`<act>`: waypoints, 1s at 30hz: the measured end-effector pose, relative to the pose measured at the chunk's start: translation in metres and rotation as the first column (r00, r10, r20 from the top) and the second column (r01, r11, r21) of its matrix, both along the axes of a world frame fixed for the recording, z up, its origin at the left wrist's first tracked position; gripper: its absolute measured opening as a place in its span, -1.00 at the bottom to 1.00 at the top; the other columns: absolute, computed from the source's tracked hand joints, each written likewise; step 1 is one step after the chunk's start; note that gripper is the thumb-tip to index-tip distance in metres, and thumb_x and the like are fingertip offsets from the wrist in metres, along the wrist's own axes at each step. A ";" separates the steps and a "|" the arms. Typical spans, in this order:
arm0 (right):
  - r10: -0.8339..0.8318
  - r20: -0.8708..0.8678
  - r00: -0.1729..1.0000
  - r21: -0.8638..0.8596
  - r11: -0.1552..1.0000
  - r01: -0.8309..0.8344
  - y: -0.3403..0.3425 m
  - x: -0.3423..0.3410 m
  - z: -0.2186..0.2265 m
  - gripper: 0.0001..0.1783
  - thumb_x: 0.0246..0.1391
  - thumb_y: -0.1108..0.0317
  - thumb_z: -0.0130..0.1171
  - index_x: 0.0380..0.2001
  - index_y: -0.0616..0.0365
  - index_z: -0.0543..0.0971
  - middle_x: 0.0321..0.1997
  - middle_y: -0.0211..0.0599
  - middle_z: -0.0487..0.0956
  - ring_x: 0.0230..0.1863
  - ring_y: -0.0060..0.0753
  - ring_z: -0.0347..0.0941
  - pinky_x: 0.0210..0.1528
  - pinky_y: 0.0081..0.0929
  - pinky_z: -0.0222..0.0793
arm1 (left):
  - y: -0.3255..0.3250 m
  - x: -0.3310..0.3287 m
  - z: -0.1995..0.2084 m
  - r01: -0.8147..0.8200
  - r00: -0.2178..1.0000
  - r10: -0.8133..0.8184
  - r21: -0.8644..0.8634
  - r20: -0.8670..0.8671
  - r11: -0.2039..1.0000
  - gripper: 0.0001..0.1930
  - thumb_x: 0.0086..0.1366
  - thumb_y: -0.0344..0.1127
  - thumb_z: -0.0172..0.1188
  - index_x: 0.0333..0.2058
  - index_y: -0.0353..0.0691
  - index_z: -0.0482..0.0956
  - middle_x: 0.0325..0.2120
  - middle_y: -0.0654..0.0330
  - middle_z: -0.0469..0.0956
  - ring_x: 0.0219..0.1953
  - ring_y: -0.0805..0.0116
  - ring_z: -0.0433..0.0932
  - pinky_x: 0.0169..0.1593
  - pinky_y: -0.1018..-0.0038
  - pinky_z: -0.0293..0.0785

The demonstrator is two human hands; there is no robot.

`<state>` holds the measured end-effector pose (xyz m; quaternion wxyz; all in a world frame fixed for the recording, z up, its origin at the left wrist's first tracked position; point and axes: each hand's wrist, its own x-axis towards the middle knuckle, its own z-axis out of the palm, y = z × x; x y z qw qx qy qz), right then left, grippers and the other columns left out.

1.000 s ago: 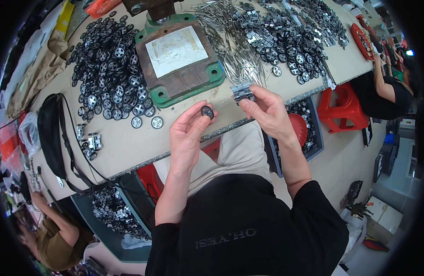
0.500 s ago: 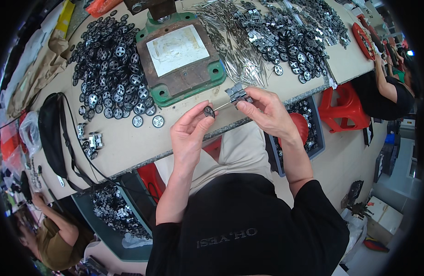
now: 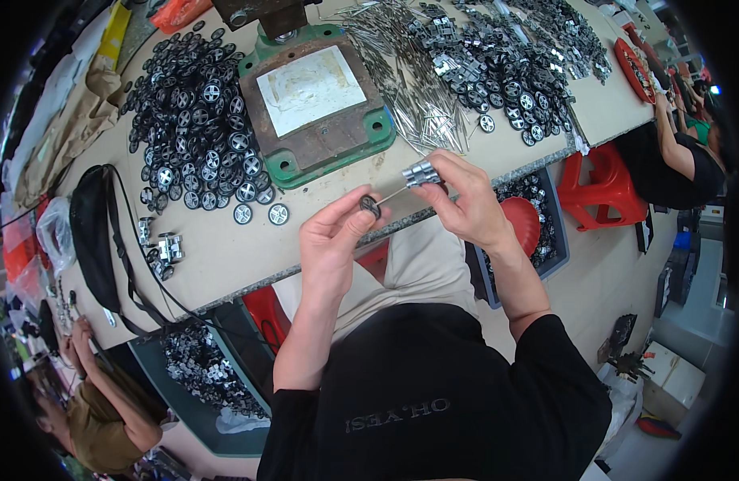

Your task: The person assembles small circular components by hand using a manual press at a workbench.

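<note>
My left hand pinches a small black toy wheel between thumb and fingers, above the table's front edge. A thin metal axle runs from the wheel toward a small silver-grey plastic chassis part. That part is gripped in my right hand, thumb below and fingers behind it. Whether the axle's tip has entered the part I cannot tell. Beyond my hands stands a green press base with a white plate. To its left lies a pile of black wheels; to its right, loose metal axles.
More grey parts and wheels are heaped at the back right. A few assembled pieces lie at left beside a black pouch. Bins of parts sit below the table edge. A red stool and co-workers flank me.
My right hand has turned the grey part, and the wheel in my left hand has tilted and dropped slightly. At lower left, a co-worker's arms have moved.
</note>
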<state>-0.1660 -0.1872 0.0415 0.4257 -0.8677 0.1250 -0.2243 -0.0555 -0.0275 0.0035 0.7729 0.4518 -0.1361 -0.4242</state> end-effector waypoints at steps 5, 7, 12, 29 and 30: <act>0.064 0.012 0.998 -0.015 0.998 -0.064 -0.002 0.002 -0.002 -0.83 -0.02 0.46 0.13 -0.35 0.29 0.41 -0.51 -0.21 0.36 -0.55 -0.25 0.30 -0.49 -0.44 0.22 | 0.000 -0.005 -0.001 0.013 0.999 -0.015 0.046 0.031 0.999 -0.67 0.18 -0.45 0.13 -0.07 -0.41 0.43 -0.25 0.03 0.54 -0.26 0.28 0.57 -0.15 0.48 0.52; 0.078 -0.034 0.996 0.040 0.996 -0.077 -0.001 0.001 -0.002 -0.84 -0.03 0.47 0.12 -0.36 0.29 0.40 -0.51 -0.20 0.37 -0.53 -0.21 0.31 -0.48 -0.43 0.23 | 0.000 -0.009 -0.001 -0.115 0.970 0.107 0.024 0.220 0.993 -0.68 0.20 -0.44 0.11 -0.06 -0.41 0.43 -0.24 0.02 0.54 -0.25 0.27 0.57 -0.15 0.49 0.53; 0.034 0.024 0.999 -0.005 0.999 -0.034 0.004 -0.002 -0.002 -0.82 0.00 0.42 0.12 -0.41 0.30 0.37 -0.52 -0.18 0.39 -0.53 -0.19 0.33 -0.48 -0.40 0.23 | 0.004 0.005 -0.001 0.121 0.943 -0.145 -0.098 -0.299 0.988 -0.70 0.21 -0.47 0.09 -0.07 -0.42 0.43 -0.26 0.04 0.54 -0.25 0.27 0.57 -0.15 0.50 0.53; -0.035 -0.149 0.988 0.208 0.976 0.066 0.006 -0.004 -0.004 -0.74 0.11 0.29 0.07 -0.45 0.32 0.42 -0.70 -0.40 0.43 -0.66 -0.71 0.26 -0.63 -0.59 0.17 | -0.001 -0.008 -0.002 0.013 0.995 -0.007 0.053 -0.102 0.999 -0.68 0.10 -0.59 0.17 -0.12 -0.45 0.46 -0.30 0.04 0.55 -0.26 0.24 0.57 -0.12 0.45 0.52; -0.017 -0.219 0.976 0.405 0.908 0.107 0.007 -0.003 -0.003 -0.77 0.11 0.32 0.07 -0.44 0.31 0.42 -0.69 -0.42 0.43 -0.66 -0.71 0.26 -0.63 -0.59 0.17 | -0.001 -0.014 -0.001 -0.079 0.984 0.068 0.062 0.165 0.995 -0.68 0.10 -0.59 0.16 -0.12 -0.45 0.46 -0.30 0.05 0.55 -0.26 0.24 0.57 -0.13 0.45 0.52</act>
